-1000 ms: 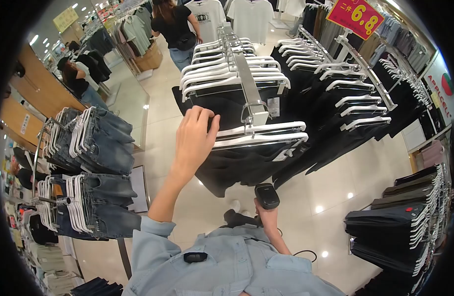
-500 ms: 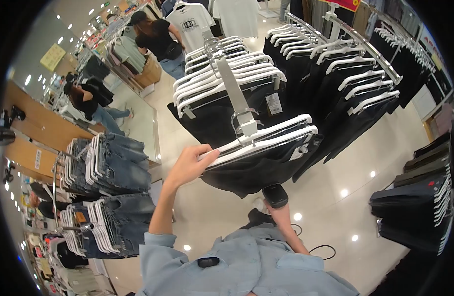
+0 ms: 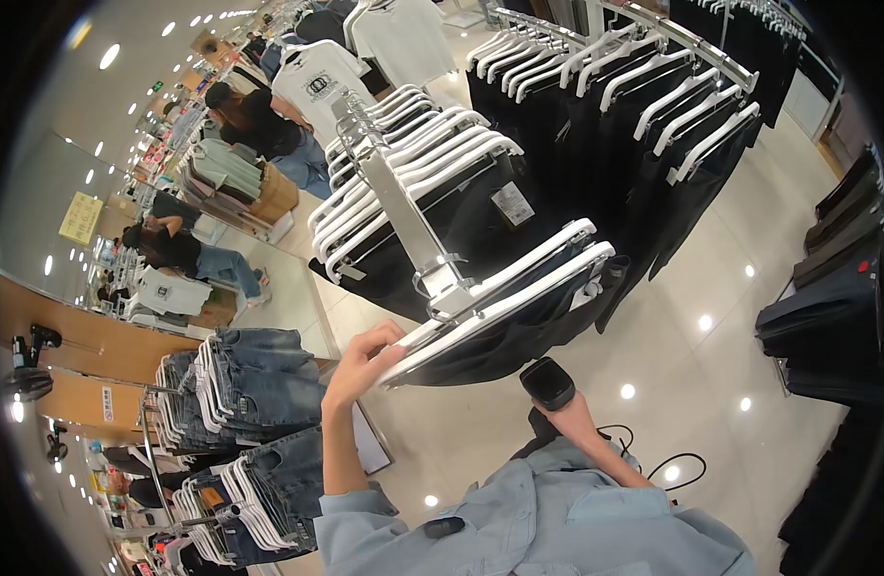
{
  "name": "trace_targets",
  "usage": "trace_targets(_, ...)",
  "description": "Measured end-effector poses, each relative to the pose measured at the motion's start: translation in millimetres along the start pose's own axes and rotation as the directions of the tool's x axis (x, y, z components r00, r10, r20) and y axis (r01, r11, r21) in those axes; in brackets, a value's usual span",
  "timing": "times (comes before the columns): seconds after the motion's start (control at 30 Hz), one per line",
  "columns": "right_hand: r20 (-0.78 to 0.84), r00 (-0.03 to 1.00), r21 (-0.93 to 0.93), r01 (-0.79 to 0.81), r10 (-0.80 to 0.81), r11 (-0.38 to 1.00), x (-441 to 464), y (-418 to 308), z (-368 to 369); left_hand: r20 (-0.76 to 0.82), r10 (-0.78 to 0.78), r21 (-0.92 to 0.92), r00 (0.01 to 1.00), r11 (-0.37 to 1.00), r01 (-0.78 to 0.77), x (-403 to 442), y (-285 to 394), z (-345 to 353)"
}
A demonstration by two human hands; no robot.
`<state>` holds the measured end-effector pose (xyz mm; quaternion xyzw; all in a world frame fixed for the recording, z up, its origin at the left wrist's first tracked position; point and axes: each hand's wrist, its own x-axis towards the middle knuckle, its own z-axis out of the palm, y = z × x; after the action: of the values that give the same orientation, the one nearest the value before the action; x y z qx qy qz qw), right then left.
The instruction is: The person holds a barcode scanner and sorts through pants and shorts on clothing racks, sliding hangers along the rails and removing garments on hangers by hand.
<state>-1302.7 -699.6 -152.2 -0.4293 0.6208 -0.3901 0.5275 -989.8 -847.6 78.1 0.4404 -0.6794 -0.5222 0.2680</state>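
Observation:
My left hand [image 3: 360,363] is closed around the left ends of the two front white hangers [image 3: 519,305] on a metal rack arm [image 3: 403,211]. Black trousers [image 3: 480,360] hang from these hangers, with a pale tag near their right end. Below and to the right, my right hand [image 3: 569,422] grips a black handheld device [image 3: 548,382] with a rounded rectangular head. The device is just beneath the hanging trousers, apart from them. Its lower part and most of my right fingers are hidden.
More white hangers [image 3: 461,158] with black garments fill the arm behind. A second rack [image 3: 691,48] holds black garments at upper right. Denim shorts [image 3: 269,379] hang at left beside a mirror [image 3: 269,278]. A person in black [image 3: 269,125] stands at the back. A black cable [image 3: 691,470] loops by my right forearm.
The view has shifted, so the racks sit further left and higher. My left hand stays on the front hangers. The device in my right hand has tilted, and more of that hand shows.

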Motion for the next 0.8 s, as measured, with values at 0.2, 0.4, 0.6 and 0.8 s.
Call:
trace_targets(0.2,0.042,0.998,0.05,-0.044,0.042,0.998,10,-16,-1,-0.217,-0.019,0.118,0.976,0.992,0.045,7,-1,-26)
trace_targets(0.4,0.063,0.998,-0.007,-0.029,0.03,1.0,21,-24,14,-0.405,0.456,0.7,0.793,0.712,-0.052,58,54,-20)
trace_targets(0.6,0.06,0.996,-0.074,-0.069,0.073,0.995,29,-18,33,-0.214,0.579,0.887,0.787,0.452,-0.091,125,46,-26)
trace_targets(0.8,-0.057,0.998,0.029,0.002,0.0,1.0,30,-15,28,-0.301,0.455,0.846,0.838,0.533,0.015,153,37,-20)
